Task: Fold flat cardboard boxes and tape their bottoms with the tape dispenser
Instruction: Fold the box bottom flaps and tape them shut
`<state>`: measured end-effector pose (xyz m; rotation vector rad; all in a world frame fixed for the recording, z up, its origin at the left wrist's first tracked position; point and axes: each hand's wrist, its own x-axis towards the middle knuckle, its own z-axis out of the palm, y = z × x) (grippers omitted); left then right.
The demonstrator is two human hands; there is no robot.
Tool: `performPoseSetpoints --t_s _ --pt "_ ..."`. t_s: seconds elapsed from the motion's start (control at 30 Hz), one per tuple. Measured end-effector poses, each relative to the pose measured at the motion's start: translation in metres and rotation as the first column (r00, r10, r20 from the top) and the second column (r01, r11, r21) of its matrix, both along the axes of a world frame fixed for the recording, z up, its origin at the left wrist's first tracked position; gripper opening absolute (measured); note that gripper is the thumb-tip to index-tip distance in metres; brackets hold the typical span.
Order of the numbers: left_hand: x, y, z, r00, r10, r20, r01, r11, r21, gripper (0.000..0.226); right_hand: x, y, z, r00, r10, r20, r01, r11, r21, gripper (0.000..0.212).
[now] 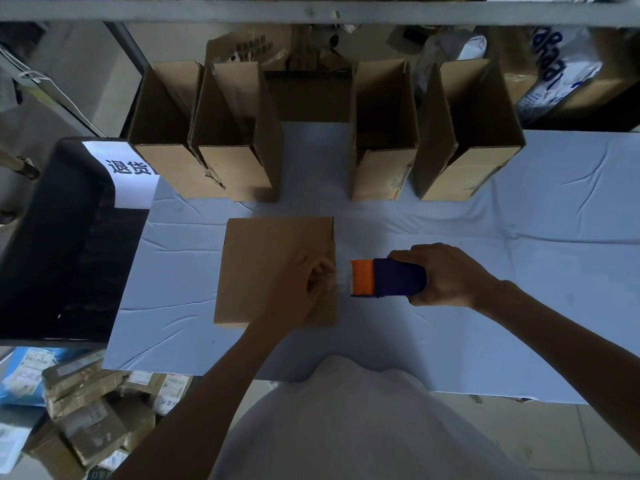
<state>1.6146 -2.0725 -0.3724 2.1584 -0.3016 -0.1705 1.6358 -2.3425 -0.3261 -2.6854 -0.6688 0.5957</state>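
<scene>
Folded box (270,258) on bench (519,237) | your left grip (308,282) pinches tape (342,282) at box's 3 o'clock edge | your right grip (440,275) clamps tape dispenser (388,277), 3 o'clock of box.

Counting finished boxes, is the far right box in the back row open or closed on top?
Open: the far right box shows its inner walls from above.

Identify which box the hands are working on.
The front box, lying closed-face up under the left hand; right hand holds the tape dispenser at its right edge. The boxes behind stand open, untouched.
</scene>
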Motion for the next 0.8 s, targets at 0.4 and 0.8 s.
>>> performPoseSetpoints --t_s 0.4,0.8 --pt "0.001 0.001 -0.004 1.0 0.025 0.008 -0.025 0.999 -0.028 0.016 -0.005 -0.012 -0.001 1.0 -0.014 -0.018 0.015 0.997 0.077 0.067" --pt "0.0 0.002 -0.008 0.999 -0.002 0.042 0.0 0.999 0.055 0.017 0.001 0.002 -0.006 0.996 -0.047 -0.076 0.049 0.999 0.015 0.051"
